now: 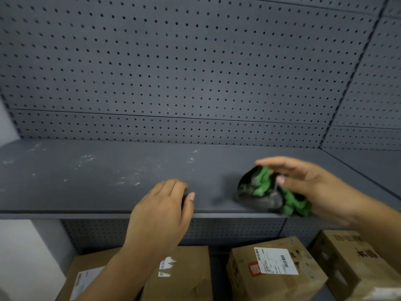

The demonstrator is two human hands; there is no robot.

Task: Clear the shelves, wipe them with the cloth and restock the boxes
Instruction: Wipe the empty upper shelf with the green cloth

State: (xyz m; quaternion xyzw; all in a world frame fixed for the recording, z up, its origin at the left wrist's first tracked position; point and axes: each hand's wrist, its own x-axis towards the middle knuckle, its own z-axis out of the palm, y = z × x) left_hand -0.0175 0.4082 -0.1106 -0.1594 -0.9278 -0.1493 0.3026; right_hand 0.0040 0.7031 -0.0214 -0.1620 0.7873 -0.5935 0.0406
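Right hand [314,187] loosely cupped over bunched green-black cloth [260,187], thumb tucked into folds, fingers stretched across top; blurred.
Cloth sits on shelf [86,192] near front edge, right of middle.
Left hand [160,211] rests fingertips on shelf lip, holding nothing.
Shelf cleared.
Pale dust smears [128,179] remain on left: wiping looks unfinished.
Boxes [273,270] wait below; restock not yet done.
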